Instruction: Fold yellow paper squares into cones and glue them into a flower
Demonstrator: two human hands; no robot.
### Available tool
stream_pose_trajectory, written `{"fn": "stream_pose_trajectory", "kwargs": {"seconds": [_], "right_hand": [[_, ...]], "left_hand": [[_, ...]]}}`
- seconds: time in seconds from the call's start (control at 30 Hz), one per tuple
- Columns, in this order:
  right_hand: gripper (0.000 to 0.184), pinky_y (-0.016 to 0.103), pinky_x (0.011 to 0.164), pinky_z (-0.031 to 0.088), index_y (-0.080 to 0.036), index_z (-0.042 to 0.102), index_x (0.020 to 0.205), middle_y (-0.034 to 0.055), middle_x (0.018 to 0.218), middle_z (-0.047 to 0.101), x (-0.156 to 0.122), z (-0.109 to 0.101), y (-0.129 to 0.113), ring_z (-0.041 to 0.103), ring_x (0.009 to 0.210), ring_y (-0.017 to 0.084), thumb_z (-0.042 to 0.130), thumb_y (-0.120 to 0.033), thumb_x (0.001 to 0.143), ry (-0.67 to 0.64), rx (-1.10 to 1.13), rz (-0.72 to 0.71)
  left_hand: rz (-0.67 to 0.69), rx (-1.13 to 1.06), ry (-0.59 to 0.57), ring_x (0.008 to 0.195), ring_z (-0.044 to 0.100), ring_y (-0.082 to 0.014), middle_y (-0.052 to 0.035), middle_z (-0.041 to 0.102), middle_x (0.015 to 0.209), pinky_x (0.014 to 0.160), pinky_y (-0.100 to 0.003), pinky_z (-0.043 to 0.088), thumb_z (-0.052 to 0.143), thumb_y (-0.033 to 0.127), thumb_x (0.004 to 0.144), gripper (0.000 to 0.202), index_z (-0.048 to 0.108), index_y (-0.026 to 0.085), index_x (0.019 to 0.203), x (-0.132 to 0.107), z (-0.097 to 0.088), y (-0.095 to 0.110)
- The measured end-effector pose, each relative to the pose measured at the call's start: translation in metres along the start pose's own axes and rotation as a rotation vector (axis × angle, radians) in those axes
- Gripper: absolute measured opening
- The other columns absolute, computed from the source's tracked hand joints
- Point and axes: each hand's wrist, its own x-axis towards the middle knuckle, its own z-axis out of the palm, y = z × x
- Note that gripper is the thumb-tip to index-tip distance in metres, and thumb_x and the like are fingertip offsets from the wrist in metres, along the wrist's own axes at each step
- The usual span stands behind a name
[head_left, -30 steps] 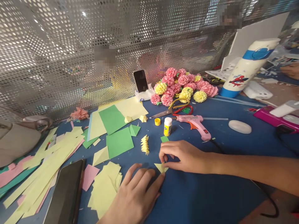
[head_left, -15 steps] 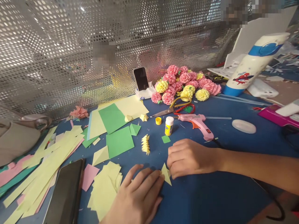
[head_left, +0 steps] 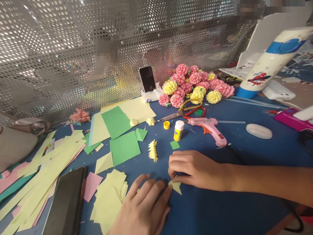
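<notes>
A small folded piece of pale yellow paper [head_left: 176,187] lies on the blue table between my hands. My left hand [head_left: 146,205] rests palm down with its fingers stretched out, the index fingertip touching the paper's left corner. From the right, my right hand [head_left: 194,170] reaches over the paper, its thumb and fingers pinched on the upper edge. Just beyond sits a zigzag stack of folded yellow pieces [head_left: 153,151]. A pile of yellow paper squares [head_left: 107,199] lies left of my left hand, with a folded yellow triangle [head_left: 104,163] above it.
Behind my hands are a glue stick [head_left: 178,131], its yellow cap [head_left: 166,125], scissors [head_left: 174,115] and a pink glue gun [head_left: 207,127]. Paper flowers [head_left: 195,78] and a leaning bottle [head_left: 269,65] stand farther back. A dark phone [head_left: 65,199] and paper strips [head_left: 49,176] lie left.
My right hand has shifted slightly left, its thumb and fingers now over the folded paper's upper edge. My left hand stays nearly in place. The view has turned slightly.
</notes>
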Motion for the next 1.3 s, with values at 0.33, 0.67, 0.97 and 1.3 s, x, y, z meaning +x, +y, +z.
{"fn": "stream_pose_trajectory", "kwargs": {"seconds": [0.33,0.67,0.97,1.3], "right_hand": [[0.030,0.029,0.063,0.034,-0.015,0.062,0.078,0.0015,0.079,0.064,-0.007,-0.013,-0.002,0.051,0.074,0.014,0.043,-0.007,0.099,0.058,-0.425,-0.375],[0.034,0.032,0.062,0.033,-0.016,0.065,0.077,0.0038,0.078,0.065,-0.009,-0.014,-0.013,0.053,0.073,0.016,0.040,-0.008,0.100,0.055,-0.536,-0.411],[0.022,0.033,0.063,0.031,-0.016,0.065,0.083,0.0017,0.079,0.065,-0.014,-0.017,-0.013,0.050,0.073,0.016,0.050,-0.020,0.099,0.036,-0.531,-0.341],[0.027,0.034,0.062,0.025,-0.018,0.059,0.071,0.0014,0.072,0.057,-0.017,-0.015,-0.018,0.043,0.072,0.017,0.052,-0.015,0.097,-0.015,-0.526,-0.295]], "left_hand": [[-0.059,-0.137,-0.017,0.088,0.060,-0.0201,-0.0076,0.067,0.101,0.098,-0.042,0.040,0.046,0.017,0.095,0.030,0.069,0.019,0.114,-0.002,0.001,-0.007],[-0.056,-0.115,0.009,0.088,0.062,-0.0179,-0.0057,0.068,0.099,0.102,-0.039,0.035,0.046,0.018,0.097,0.029,0.070,0.018,0.114,0.000,-0.001,-0.007],[-0.053,-0.051,-0.004,0.086,0.062,-0.0168,-0.0029,0.072,0.098,0.104,-0.036,0.035,0.053,0.023,0.096,0.024,0.070,0.018,0.112,0.004,-0.002,-0.003],[-0.050,-0.038,-0.030,0.087,0.064,-0.0163,-0.0026,0.072,0.098,0.103,-0.037,0.036,0.052,0.022,0.097,0.023,0.070,0.017,0.111,0.007,-0.006,-0.003]]}}
